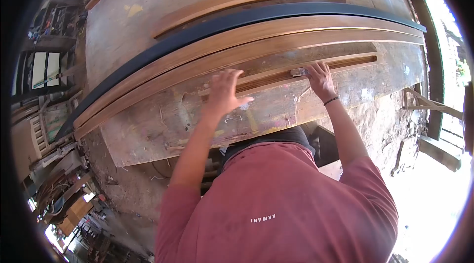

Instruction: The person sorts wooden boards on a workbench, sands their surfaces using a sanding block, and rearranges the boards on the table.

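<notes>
A short grooved wooden piece (271, 83) lies on the paint-stained workbench (133, 149). My right hand (320, 79), with a dark bracelet at the wrist, is closed on a small pale block (299, 72) resting on the grooved piece. At the left end of that piece is my left hand (226, 90), fingers and thumb apart and holding nothing. Beyond both hands run long brown wooden strips (247, 51) side by side, with a long dark blue-grey strip (237, 20) along their far side.
Farther back on the bench lies another brown strip (247, 0). A dark post (434, 65) and a wooden brace (432, 106) stand at the right. Cluttered wood and shelving fill the left side. The bench's near edge runs close to my body.
</notes>
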{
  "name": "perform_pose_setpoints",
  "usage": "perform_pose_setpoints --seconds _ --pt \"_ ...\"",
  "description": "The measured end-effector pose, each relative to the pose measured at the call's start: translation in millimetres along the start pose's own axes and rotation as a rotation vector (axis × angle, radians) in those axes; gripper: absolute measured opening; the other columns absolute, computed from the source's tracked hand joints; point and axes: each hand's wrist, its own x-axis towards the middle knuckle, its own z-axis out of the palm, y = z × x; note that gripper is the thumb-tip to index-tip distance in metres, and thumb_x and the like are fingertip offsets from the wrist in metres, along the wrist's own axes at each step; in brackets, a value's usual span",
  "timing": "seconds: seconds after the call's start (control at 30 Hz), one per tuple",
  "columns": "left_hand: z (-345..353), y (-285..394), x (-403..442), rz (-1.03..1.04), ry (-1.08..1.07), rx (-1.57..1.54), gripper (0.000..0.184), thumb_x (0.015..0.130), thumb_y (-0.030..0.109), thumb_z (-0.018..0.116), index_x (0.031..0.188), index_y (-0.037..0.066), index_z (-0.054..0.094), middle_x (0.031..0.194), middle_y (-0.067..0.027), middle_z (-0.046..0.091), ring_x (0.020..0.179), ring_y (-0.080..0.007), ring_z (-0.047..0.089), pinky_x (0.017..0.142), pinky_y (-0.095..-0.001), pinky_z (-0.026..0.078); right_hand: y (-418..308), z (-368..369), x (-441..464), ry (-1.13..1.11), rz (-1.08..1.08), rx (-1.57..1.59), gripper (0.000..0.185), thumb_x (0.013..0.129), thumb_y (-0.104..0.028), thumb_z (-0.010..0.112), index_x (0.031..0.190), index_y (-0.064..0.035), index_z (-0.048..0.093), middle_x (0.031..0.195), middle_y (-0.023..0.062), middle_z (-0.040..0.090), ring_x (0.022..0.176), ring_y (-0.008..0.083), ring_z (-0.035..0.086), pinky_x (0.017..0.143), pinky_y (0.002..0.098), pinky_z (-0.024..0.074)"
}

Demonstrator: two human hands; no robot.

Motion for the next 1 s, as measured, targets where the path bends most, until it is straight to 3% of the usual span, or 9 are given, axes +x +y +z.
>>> perform_pose_setpoints --seconds 0.23,0.33,0.47,0.5,0.53,0.67,0.73,0.8,1.0 --pt "61.6 23.7 10.8 -0.147 0.176 0.046 0.072 0.064 0.042 0.099 0.121 0.013 0.067 0.108 -0.0074 0.062 0.109 -0.0303 0.059 0.099 -0.0472 0.044 -49.7 63.1 0.4 0.093 -0.142 0.119 0.037 0.085 -0.001 0.065 0.120 -0.0128 0.069 0.115 0.0073 0.067 0.110 0.0312 0.064 0.094 0.0472 0.0534" --pt "59.9 25.2 11.6 -0.180 0.153 0.030 0.071 0.062 0.040 0.101 0.119 0.014 0.068 0.107 -0.0088 0.063 0.105 -0.0320 0.060 0.093 -0.0479 0.047 -124.3 59.7 33.1 -0.208 -0.109 0.185 0.051 0.086 -0.005 0.064 0.135 -0.0174 0.067 0.126 0.0066 0.067 0.124 0.0290 0.062 0.104 0.0483 0.0528" --pt "59.2 26.5 13.5 -0.171 0.176 0.043 0.070 0.062 0.041 0.101 0.118 0.014 0.069 0.106 -0.0091 0.063 0.102 -0.0326 0.061 0.092 -0.0486 0.047 11.9 37.7 -14.6 -0.105 -0.059 0.052 0.046 0.093 -0.006 0.062 0.137 -0.0184 0.067 0.127 0.0074 0.068 0.122 0.0296 0.063 0.106 0.0485 0.0513" --pt "60.0 26.9 12.8 -0.171 0.171 0.041 0.070 0.062 0.041 0.101 0.118 0.014 0.069 0.106 -0.0091 0.063 0.102 -0.0326 0.061 0.092 -0.0486 0.047 72.7 42.6 -37.1 0.070 -0.133 -0.058 0.040 0.095 -0.007 0.061 0.133 -0.0182 0.068 0.121 0.0075 0.069 0.117 0.0296 0.064 0.104 0.0478 0.0517" --pt "62.1 26.7 12.5 -0.175 0.179 0.062 0.071 0.061 0.043 0.101 0.118 0.015 0.069 0.107 -0.0077 0.063 0.104 -0.0312 0.060 0.094 -0.0473 0.046 104.6 8.1 -40.6 -0.075 0.008 -0.026 0.038 0.097 -0.007 0.060 0.132 -0.0179 0.066 0.118 0.0070 0.068 0.113 0.0285 0.064 0.102 0.0468 0.0509" --pt "64.0 27.9 13.7 -0.175 0.177 0.111 0.073 0.061 0.045 0.100 0.120 0.016 0.068 0.108 -0.0067 0.062 0.105 -0.0303 0.059 0.096 -0.0462 0.045 99.6 35.0 -46.6 -0.268 0.032 -0.095 0.048 0.092 -0.004 0.064 0.139 -0.0149 0.059 0.126 0.0084 0.064 0.118 0.0302 0.062 0.100 0.0517 0.0501" --pt "62.8 27.9 16.2 -0.172 0.173 0.120 0.072 0.060 0.043 0.101 0.118 0.015 0.068 0.107 -0.0080 0.062 0.103 -0.0317 0.060 0.094 -0.0474 0.046 5.4 48.5 -22.5 0.028 -0.057 0.022 0.055 0.090 -0.005 0.064 0.143 -0.0167 0.057 0.123 0.0083 0.064 0.117 0.0309 0.061 0.101 0.0513 0.0497" --pt "62.2 29.4 17.0 -0.174 0.174 0.132 0.072 0.060 0.041 0.101 0.117 0.013 0.068 0.106 -0.0092 0.063 0.102 -0.0331 0.061 0.091 -0.0486 0.047 -51.4 76.5 -12.8 -0.102 -0.095 -0.058 0.051 0.085 -0.004 0.065 0.135 -0.0160 0.064 0.124 0.0067 0.065 0.117 0.0308 0.061 0.102 0.0478 0.0514" --pt "59.9 33.2 15.9 -0.156 0.170 0.132 0.070 0.061 0.041 0.101 0.116 0.013 0.067 0.106 -0.0087 0.063 0.102 -0.0330 0.061 0.090 -0.0486 0.047 81.5 24.9 -28.2 -0.039 -0.178 -0.031 0.044 0.084 -0.010 0.072 0.128 -0.0137 0.067 0.118 0.0061 0.067 0.113 0.0307 0.062 0.098 0.0470 0.0514"
